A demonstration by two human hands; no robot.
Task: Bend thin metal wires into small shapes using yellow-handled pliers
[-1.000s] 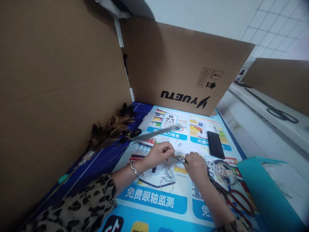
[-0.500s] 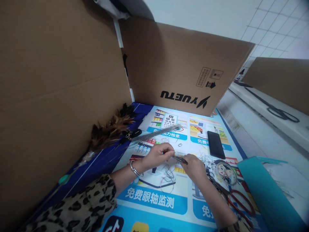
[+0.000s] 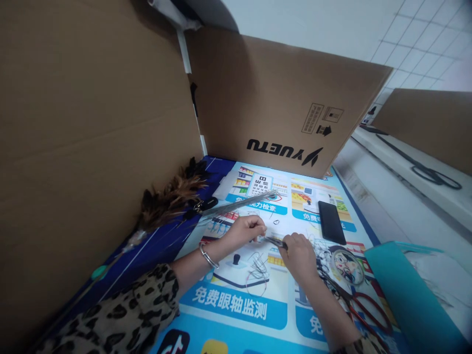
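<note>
Right hand point(image 3: 299, 253) grips one pair of pliers point(image 3: 275, 242), left hand point(image 3: 246, 230) pinched closed, any contents unclear

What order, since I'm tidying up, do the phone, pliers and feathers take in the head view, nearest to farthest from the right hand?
1. Pliers: in the right hand's grip.
2. Phone: beyond the hand, to its right.
3. Feathers: well off to the left.
</note>
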